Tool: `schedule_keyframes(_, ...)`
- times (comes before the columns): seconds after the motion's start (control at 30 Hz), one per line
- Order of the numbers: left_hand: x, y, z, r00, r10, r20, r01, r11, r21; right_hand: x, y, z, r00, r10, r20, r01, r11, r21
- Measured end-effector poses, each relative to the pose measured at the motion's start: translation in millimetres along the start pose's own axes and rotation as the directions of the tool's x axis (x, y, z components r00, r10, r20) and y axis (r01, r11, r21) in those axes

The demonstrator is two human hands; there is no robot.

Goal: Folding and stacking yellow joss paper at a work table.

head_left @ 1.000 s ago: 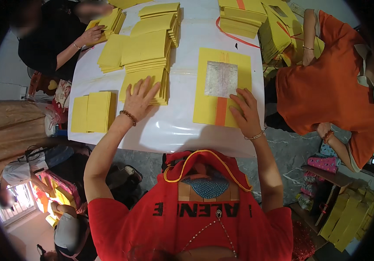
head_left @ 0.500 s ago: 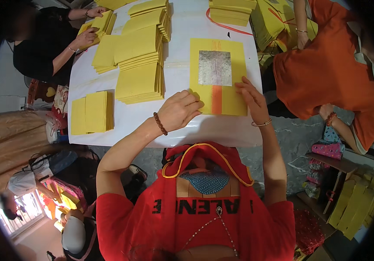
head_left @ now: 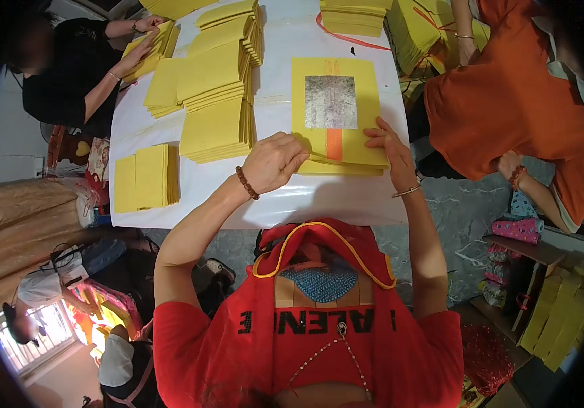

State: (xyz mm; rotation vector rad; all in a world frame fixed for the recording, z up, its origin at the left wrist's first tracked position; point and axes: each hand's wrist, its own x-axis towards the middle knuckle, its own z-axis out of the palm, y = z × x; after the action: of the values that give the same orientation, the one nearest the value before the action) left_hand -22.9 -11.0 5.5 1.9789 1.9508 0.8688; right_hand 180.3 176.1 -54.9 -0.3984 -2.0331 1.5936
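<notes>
Between the person's two hands, on the white counter (head_left: 271, 75): one yellow sheet (head_left: 367, 109), oblong, lying face up. Long axis: running away from the person, short edges near and far. Markings: a silver square (head_left: 331, 102) toward the far end; an orange stripe (head_left: 334, 144) along the long axis, from the square to the near edge; fainter orange beyond the square.

Left hand (head_left: 277, 162): fingers curled, pinching the sheet's near left corner, that edge slightly raised. Right hand (head_left: 395, 156): loosely extended, unclenched, fingertips resting on the right edge close to the near corner.

Under the raised edge: a second yellow sheet (head_left: 341, 169), only a narrow strip showing; number of layers beneath cannot be told. Left thumb and fingertip contact: largely hidden by the hand itself. Stripe under the square: concealed.

Beyond and left of the left hand: folded yellow stacks (head_left: 214, 129). Farther left: a smaller yellow pile (head_left: 152, 175). Well beyond the right hand: a red ribbon (head_left: 353, 42), beside a yellow bundle (head_left: 353, 24) cut off by the upper edge of view.
</notes>
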Motion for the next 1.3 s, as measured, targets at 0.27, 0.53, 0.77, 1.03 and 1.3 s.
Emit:
schedule_keyframes(0.27, -1, 1, 1, 1.000, -0.024, 0.001, 0.024, 1.000, -0.012, -1, 5, 1, 1.000, -0.009, -0.009, 0.009, 1.000, -0.025)
schedule_keyframes(0.53, 1, -1, 1, 1.000, -0.003, 0.011, 0.003, 0.999, -0.032, 0, 4, 0, 1.000, -0.016, -0.023, 0.017, 1.000, 0.021)
schedule_keyframes(0.77, 0, -4, 2, 1.000, -0.012, 0.000, 0.012, 0.999, -0.029, 0, 9, -1, 0.999, -0.034, -0.021, 0.034, 0.999, 0.028)
schedule_keyframes(1.03, 5, -7, -7, 0.973, -0.213, 0.083, 0.225, 0.956, -0.186, 5, 7, -5, 0.994, -0.095, 0.058, 0.107, 0.955, -0.277)
schedule_keyframes(1.3, 12, -45, 6, 0.990, 0.033, -0.139, -0.018, 0.994, 0.109, 7, 15, 1, 0.990, 0.065, -0.128, -0.074, 0.995, -0.068)
